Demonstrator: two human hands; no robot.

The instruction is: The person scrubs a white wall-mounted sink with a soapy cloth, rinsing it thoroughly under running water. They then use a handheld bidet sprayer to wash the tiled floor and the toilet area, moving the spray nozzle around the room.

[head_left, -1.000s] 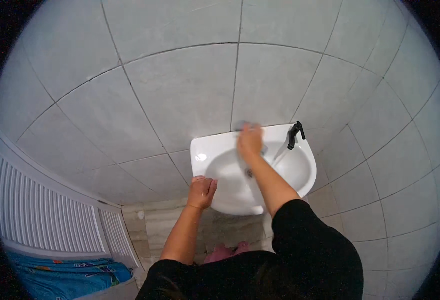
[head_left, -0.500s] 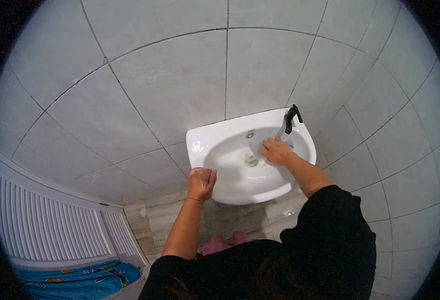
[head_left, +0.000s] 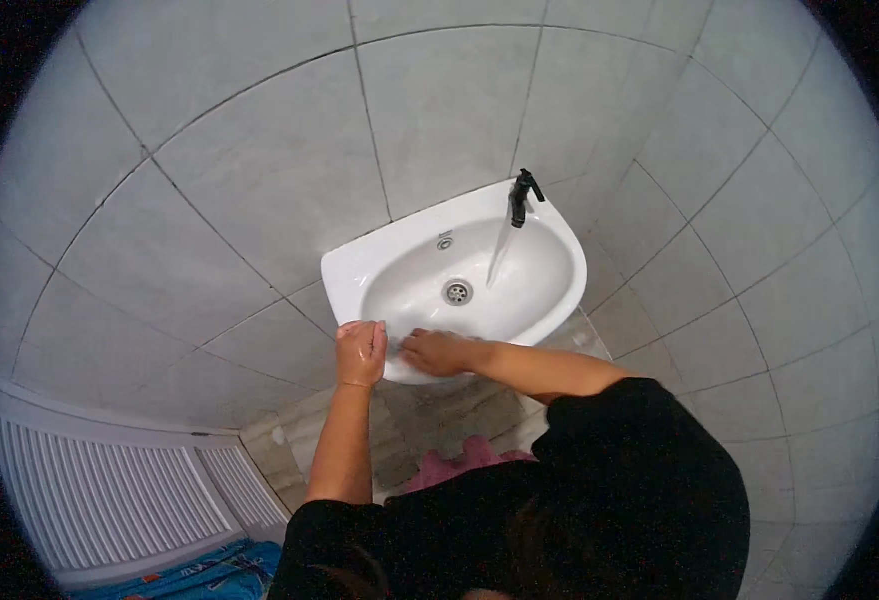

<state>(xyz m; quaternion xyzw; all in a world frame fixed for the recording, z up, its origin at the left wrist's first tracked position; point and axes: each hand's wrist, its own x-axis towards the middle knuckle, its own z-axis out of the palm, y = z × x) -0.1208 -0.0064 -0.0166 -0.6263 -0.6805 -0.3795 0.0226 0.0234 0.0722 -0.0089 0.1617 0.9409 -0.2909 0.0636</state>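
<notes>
White slatted panel (head_left: 90, 490) sits at 8 o'clock, blue patterned cloth (head_left: 200, 578) just below it at the frame's lower edge. Left hand (head_left: 362, 352) rests on the near-left rim of the white sink (head_left: 360, 270), fingers curled loosely over the edge, holding nothing. Right hand (head_left: 438, 352) is just beside it at its 3 o'clock, lying flat on the near rim, fingers pointing toward the left hand; whether it grips anything, cannot tell. The sink itself is wall-mounted at frame centre, drain (head_left: 458, 292) in the bowl's middle. Black tap (head_left: 523, 195) stands at the sink's 1 o'clock, thin water stream (head_left: 500, 250) falling into the bowl. Grey wall tiles (head_left: 260, 150) all around.
</notes>
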